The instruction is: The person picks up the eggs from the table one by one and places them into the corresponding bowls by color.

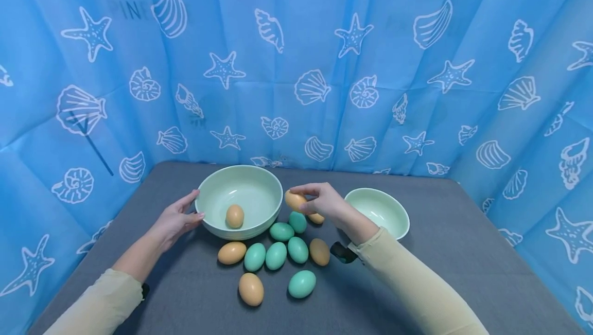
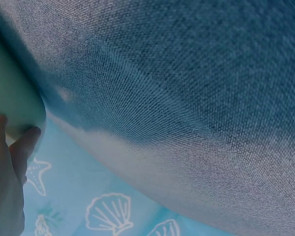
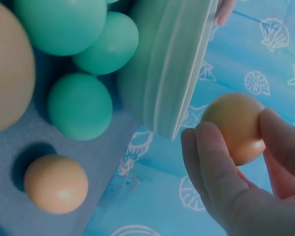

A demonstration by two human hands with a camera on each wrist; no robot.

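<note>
My left hand (image 1: 173,220) holds the left rim of a large pale green bowl (image 1: 259,183). Its thumb and fingers also touch the bowl's wall (image 2: 10,83) in the left wrist view. One brown egg (image 1: 234,216) sits inside that bowl. Just beyond the bowl's right rim, my right hand (image 1: 324,202) pinches another brown egg (image 1: 295,200) between thumb and fingers. In the right wrist view this pinched egg (image 3: 236,128) hangs above the table, apart from the bowl. Several green eggs (image 1: 276,256) and brown eggs (image 1: 251,289) lie in front of the bowl.
A smaller pale green bowl (image 1: 384,211) stands behind my right forearm, partly covered by it. A brown egg (image 1: 316,218) lies partly hidden under my right hand. The grey table (image 1: 463,273) backs onto a blue curtain (image 1: 296,67) with white shell prints.
</note>
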